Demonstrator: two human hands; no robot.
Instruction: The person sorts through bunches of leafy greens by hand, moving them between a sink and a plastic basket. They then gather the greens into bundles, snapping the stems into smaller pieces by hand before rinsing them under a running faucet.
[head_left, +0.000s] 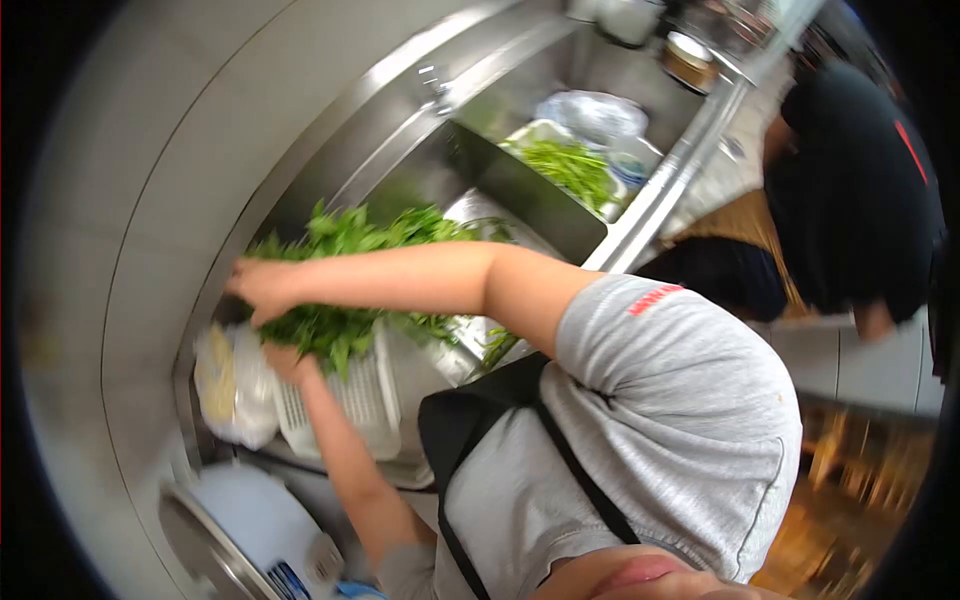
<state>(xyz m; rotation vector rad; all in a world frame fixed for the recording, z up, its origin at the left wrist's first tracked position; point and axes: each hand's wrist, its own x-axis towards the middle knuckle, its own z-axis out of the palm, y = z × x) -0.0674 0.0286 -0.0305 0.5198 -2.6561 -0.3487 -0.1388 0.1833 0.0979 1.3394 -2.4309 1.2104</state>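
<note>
Greens with broad leaves lie heaped in the head view, left of centre, spread over the sink and the near end of a white slotted basket, their long axis running roughly from nine o'clock toward three. Both hands are at the nine o'clock end, so from the fingers the bulk of the bunch stretches toward two or three o'clock. The right hand is over that end, its forearm crossing above the leaves, with fingers bent down at the edge of the bunch; blur leaves it unclear how far apart they are or whether stems are pinched between them. The left hand comes up from six o'clock to the lower edge, its fingertips lost among the leaves, so their spacing and hold cannot be told. Neither hand is clearly nearer, as both meet the bunch at this end. A pale plastic bag lies just beside the left hand toward eight o'clock. Toward one o'clock, past the sink's divider, thin green stems lie near a clear bag; a co-worker in dark clothing is at two o'clock.
</note>
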